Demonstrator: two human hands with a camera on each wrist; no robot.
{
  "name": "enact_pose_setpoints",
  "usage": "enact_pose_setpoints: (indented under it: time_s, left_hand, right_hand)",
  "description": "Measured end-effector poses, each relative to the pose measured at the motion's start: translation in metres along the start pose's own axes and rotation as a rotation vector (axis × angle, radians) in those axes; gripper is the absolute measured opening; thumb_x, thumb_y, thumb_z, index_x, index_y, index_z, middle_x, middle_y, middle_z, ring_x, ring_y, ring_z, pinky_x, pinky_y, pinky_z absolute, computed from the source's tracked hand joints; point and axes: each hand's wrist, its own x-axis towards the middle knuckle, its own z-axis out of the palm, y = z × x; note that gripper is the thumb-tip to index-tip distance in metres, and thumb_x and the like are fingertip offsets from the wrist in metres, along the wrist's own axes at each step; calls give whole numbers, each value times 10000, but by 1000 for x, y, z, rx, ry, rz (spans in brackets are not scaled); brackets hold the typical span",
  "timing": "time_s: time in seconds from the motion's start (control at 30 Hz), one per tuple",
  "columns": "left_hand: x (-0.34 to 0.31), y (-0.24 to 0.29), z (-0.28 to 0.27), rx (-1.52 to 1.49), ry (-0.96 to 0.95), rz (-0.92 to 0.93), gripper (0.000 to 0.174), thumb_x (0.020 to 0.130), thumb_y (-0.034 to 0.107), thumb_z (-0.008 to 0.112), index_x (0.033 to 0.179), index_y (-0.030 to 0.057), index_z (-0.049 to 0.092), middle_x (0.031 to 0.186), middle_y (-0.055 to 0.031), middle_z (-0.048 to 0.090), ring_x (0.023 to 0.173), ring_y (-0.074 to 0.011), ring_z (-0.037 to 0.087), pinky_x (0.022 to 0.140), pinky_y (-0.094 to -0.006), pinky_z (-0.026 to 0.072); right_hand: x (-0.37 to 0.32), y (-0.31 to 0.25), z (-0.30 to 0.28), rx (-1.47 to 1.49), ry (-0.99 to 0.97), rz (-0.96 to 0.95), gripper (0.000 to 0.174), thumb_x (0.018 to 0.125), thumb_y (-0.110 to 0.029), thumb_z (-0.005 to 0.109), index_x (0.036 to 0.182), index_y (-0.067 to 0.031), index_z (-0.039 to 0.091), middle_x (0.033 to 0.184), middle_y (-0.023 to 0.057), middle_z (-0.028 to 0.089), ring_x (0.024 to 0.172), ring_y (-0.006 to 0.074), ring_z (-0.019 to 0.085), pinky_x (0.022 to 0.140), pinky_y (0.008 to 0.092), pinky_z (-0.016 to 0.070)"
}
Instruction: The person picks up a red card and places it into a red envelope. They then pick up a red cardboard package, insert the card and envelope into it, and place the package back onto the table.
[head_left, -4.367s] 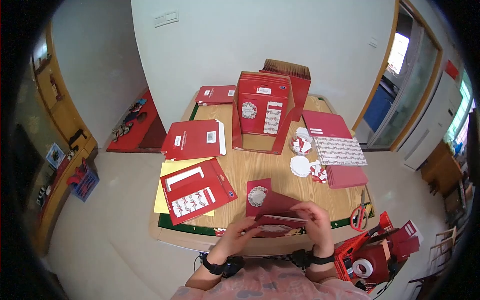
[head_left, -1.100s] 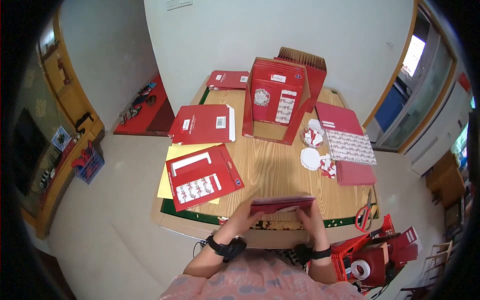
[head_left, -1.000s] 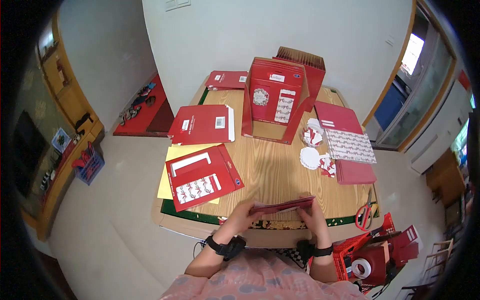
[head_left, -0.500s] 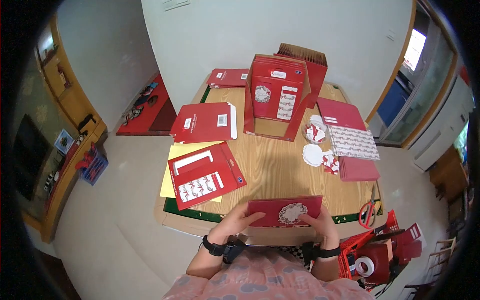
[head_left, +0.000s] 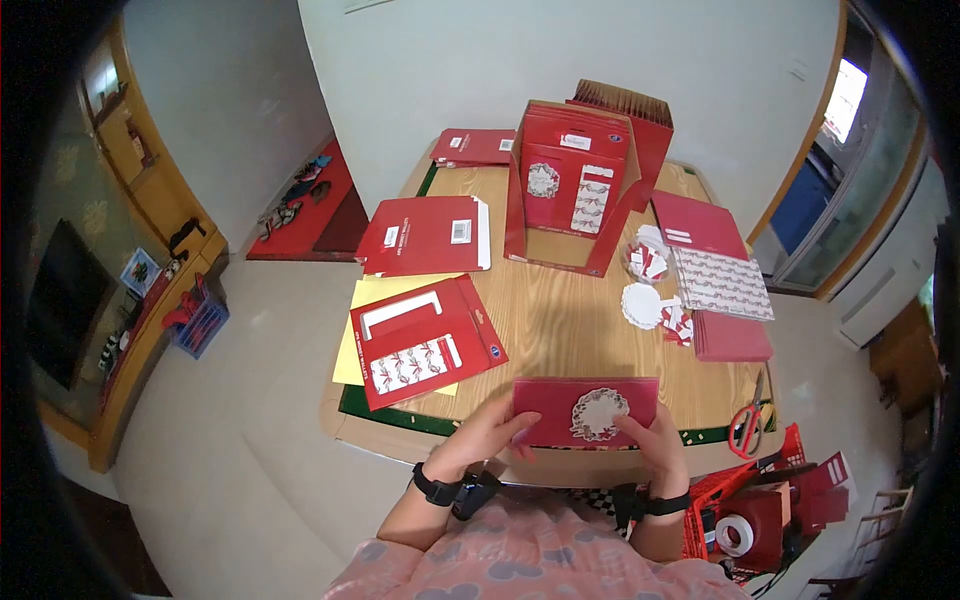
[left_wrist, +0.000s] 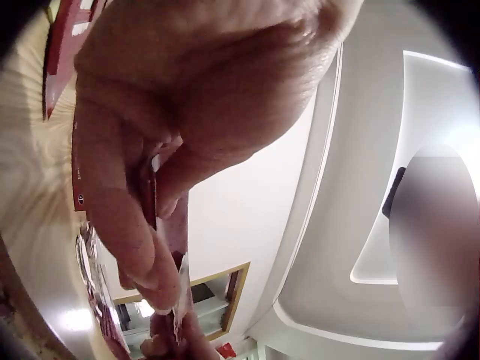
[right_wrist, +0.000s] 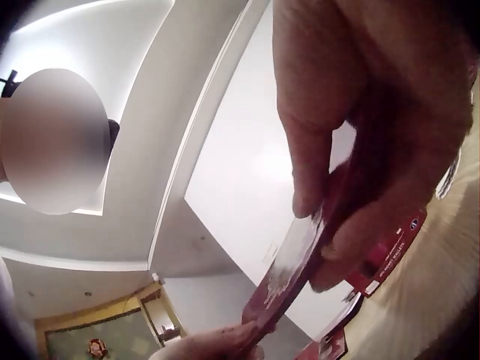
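Note:
Near the front edge of the table, both hands hold a dark red paper wallet (head_left: 552, 410) with a lacy round white label (head_left: 597, 413) on its front. Its printed face is turned toward the head camera. My left hand (head_left: 484, 432) grips the left end, thumb on the front and fingers behind. At the other end my right hand (head_left: 661, 440) pinches it, the thumb lying over the label's edge. Both wrist views catch the wallet (right_wrist: 274, 289) nearly edge-on, between thumb and fingers.
A display box (head_left: 563, 255) of red packs stands at the back. Left are a red pack with cut-outs (head_left: 480, 355) and flat red sleeves (head_left: 425, 235). Right are patterned card (head_left: 722, 282), a white doily (head_left: 641, 305), scissors (head_left: 746, 430) and a red crate (head_left: 715, 490).
Earlier the hands worked over a wallet, with another labelled red piece lying behind it. That piece no longer shows there. The held wallet has turned from edge-on to face the head camera.

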Motion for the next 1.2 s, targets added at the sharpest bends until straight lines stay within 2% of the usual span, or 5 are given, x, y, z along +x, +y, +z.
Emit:
enact_pose_setpoints:
  time_s: [0.33, 0.4, 0.67, 0.93, 1.2]
  left_hand:
    - [-4, 14, -40, 644, 207, 230, 315, 921, 196, 533, 1174, 11, 494, 918, -82, 628, 765, -174, 631, 674, -297, 503]
    - [-2, 23, -73, 746, 464, 86, 346, 857, 234, 598, 1139, 41, 544, 977, -189, 627, 918, -349, 597, 772, -377, 475]
    - [0, 3, -161, 1306, 596, -157, 480, 716, 100, 652, 1175, 22, 532, 1056, -207, 551, 1032, -376, 507, 885, -420, 431]
    - [-33, 38, -48, 1248, 353, 451, 401, 654, 43, 638, 1030, 54, 499, 887, -148, 486, 873, -343, 476, 798, -421, 394]
    - [-25, -14, 1, 1166, 250, 438, 437, 624, -13, 619, 1044, 37, 512, 994, -149, 487, 956, -336, 469, 851, -412, 382]
  right_hand:
    - [-2, 2, -20, -60, 136, -108, 269, 800, -7, 643, 1062, 2, 583, 953, 53, 646, 841, 119, 605, 741, 266, 496]
    - [-4, -4, -24, -4, 226, -160, 264, 799, -10, 644, 1057, -2, 585, 947, 53, 646, 822, 121, 608, 723, 262, 497]
    - [-13, 5, -45, 65, 320, -140, 273, 789, -23, 646, 1052, 5, 581, 949, 68, 636, 808, 135, 607, 718, 266, 495]
    - [-26, -14, -61, 120, 437, -201, 317, 768, 3, 652, 1074, 15, 568, 978, 80, 632, 837, 158, 610, 760, 296, 486]
    - [-33, 4, -82, -78, 226, 26, 285, 745, 48, 641, 1026, 9, 609, 923, 49, 651, 814, 116, 598, 751, 257, 470]
